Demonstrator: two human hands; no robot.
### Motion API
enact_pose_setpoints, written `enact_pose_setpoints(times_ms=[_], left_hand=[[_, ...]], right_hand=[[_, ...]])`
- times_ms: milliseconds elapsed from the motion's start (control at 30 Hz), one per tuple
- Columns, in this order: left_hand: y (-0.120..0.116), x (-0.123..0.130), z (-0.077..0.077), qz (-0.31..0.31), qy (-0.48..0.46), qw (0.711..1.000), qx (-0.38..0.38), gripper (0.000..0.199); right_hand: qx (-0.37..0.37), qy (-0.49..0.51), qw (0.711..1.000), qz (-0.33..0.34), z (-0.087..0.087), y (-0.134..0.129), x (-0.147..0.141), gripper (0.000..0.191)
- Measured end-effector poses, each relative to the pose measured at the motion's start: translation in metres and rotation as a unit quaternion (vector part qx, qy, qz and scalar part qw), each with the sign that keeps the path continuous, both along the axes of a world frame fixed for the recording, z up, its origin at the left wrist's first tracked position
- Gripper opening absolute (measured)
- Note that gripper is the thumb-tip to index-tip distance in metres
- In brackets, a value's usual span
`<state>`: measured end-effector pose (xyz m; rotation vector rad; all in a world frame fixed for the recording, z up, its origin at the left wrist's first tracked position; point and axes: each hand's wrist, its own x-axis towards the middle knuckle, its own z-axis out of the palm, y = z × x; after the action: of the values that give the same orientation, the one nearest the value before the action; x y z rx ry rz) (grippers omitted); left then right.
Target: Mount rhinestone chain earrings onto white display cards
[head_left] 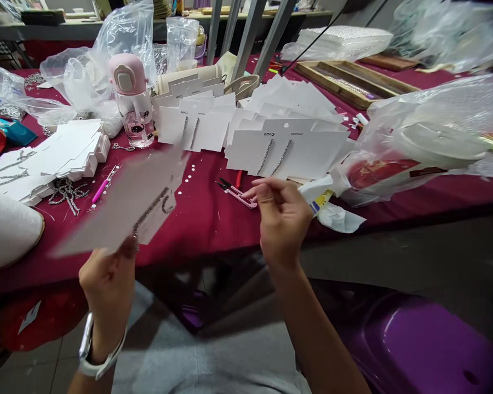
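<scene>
My left hand (109,279), below a white watch, grips a white earring card (110,197) by its lower edge. The card is tilted and smeared by motion. A dark sparkling chain strand (150,210) hangs along it, with a curled end. My right hand (285,221) is raised over the table's front edge, thumb and fingers pinched together. Whatever it may hold is too small to make out. Just left of it, small pink-handled snips (236,194) lie on the cloth. Behind stand white cards marked MNG (312,145), each bearing two strands.
A pink-lidded bottle (137,120) stands behind the held card. Stacked cards (69,148) and a pink-handled tool (102,189) lie left. A bagged lidded container (427,145) sits right, near a wooden tray (353,76). A purple stool (427,345) stands below.
</scene>
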<state>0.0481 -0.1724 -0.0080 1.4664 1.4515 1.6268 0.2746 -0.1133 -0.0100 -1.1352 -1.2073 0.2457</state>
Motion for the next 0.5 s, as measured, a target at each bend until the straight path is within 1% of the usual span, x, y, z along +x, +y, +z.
enact_pose_setpoints(times_ms=[33, 67, 133, 200, 233, 267, 333, 400, 500], left_hand=[[0.004, 0.006, -0.002, 0.066, -0.047, 0.996, 0.027, 0.012], [0.010, 0.012, -0.004, 0.065, -0.122, 0.990, 0.024, 0.004], [0.021, 0.027, -0.008, -0.026, -0.264, 0.963, -0.039, 0.014], [0.030, 0.039, -0.010, -0.074, -0.349, 0.929, -0.100, 0.017], [0.033, 0.044, -0.011, -0.087, -0.382, 0.912, -0.123, 0.018], [0.036, 0.048, -0.012, -0.103, -0.411, 0.894, -0.144, 0.019], [0.037, 0.054, -0.014, -0.134, -0.453, 0.867, -0.160, 0.017], [0.038, 0.057, -0.015, -0.158, -0.476, 0.849, -0.165, 0.014], [0.038, 0.058, -0.016, -0.168, -0.493, 0.832, -0.193, 0.016]], right_hand=[[-0.017, -0.025, 0.999, 0.028, 0.003, -0.007, -0.006, 0.009], [-0.031, -0.047, 0.997, 0.053, 0.005, -0.014, -0.011, 0.009], [-0.044, -0.069, 0.993, 0.087, 0.009, -0.025, -0.022, 0.013], [-0.045, -0.068, 0.991, 0.105, 0.011, -0.030, -0.030, 0.016], [-0.042, -0.064, 0.991, 0.110, 0.011, -0.031, -0.032, 0.015], [-0.036, -0.063, 0.991, 0.111, 0.011, -0.032, -0.034, 0.013], [-0.019, -0.078, 0.991, 0.103, 0.010, -0.031, -0.035, 0.008], [0.000, -0.116, 0.989, 0.092, 0.010, -0.030, -0.035, 0.007], [0.032, -0.185, 0.981, 0.052, 0.012, -0.030, -0.039, 0.010]])
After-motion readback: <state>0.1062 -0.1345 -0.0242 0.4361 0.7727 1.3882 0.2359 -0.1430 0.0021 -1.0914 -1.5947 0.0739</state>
